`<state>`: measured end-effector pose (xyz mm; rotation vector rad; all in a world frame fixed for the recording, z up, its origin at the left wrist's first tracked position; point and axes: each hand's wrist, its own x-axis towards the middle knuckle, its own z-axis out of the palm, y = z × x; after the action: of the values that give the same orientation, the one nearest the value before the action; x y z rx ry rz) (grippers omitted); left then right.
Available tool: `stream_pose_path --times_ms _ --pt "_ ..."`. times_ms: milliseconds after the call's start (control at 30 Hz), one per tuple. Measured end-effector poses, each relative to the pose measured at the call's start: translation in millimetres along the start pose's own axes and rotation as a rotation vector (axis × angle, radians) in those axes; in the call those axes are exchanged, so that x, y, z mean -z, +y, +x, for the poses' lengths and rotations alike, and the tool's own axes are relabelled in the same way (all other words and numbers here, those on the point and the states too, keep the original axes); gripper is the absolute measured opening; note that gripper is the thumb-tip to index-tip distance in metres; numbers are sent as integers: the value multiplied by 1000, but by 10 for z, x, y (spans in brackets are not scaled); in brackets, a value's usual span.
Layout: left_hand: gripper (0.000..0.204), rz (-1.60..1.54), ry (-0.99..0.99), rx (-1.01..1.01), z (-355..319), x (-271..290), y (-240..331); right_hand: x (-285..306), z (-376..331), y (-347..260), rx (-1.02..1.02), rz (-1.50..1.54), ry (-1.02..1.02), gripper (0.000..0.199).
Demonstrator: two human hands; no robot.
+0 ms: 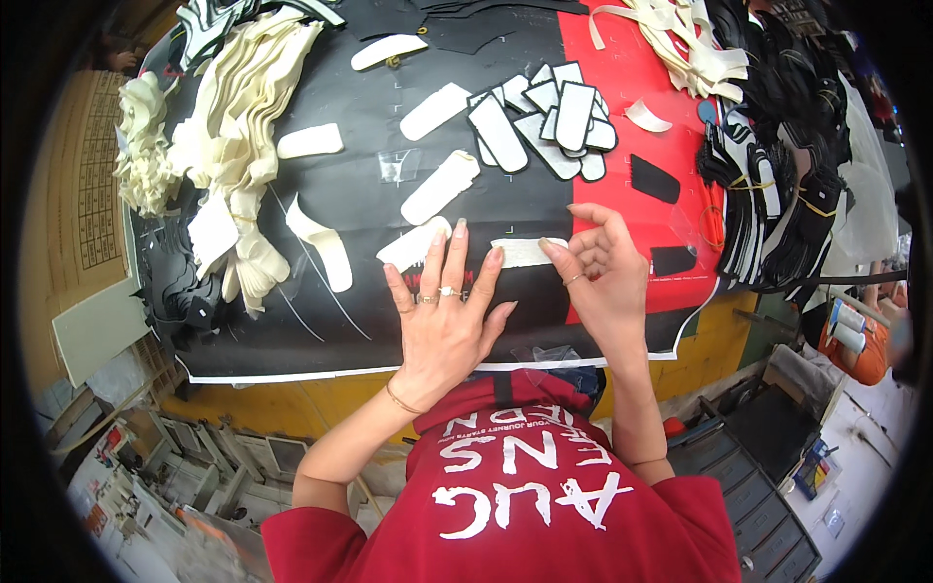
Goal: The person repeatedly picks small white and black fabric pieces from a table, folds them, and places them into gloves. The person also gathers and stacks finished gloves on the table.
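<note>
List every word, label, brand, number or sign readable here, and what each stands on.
Wording is not copied out; locations only.
Dark red short-sleeved fabric shirt: large white letters, readable, and a smaller white line of text.
Black-and-red printed sheet: red lettering partly covered by the left hand; tiny print on its red part, too small to read.
Brown panel at far left: printed grid, too blurred to read.

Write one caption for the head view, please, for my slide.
Left hand and right hand at opposite ends of a narrow white strip on a black-and-red sheet.
</note>
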<state>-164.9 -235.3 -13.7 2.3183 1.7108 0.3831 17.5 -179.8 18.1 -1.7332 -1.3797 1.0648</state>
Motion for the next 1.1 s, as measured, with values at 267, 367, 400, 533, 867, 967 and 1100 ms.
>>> stream_pose_path --times_ms 267,367,400,533,867,967,1100 --pt "63 16 -1 -13 0 0 -4 41 67 -6 -54 -29 -28 37" --pt "64 20 -5 -9 -5 -4 -8 33 70 -27 -65 -33 -17 37" --pt "63 22 -5 -11 -7 -5 -10 28 71 -30 -76 -32 -13 36" --pt "63 17 -17 -9 -8 -6 -14 20 96 -39 -102 -41 -10 35" --pt "68 120 160 -100 17 -23 66 -98 -90 5 153 -657 250 36" --pt "72 108 105 -251 96 -45 80 -192 -144 105 323 -679 341 22" --pt "76 -95 -180 -186 187 -34 65 -185 -259 204 613 -700 189 37"
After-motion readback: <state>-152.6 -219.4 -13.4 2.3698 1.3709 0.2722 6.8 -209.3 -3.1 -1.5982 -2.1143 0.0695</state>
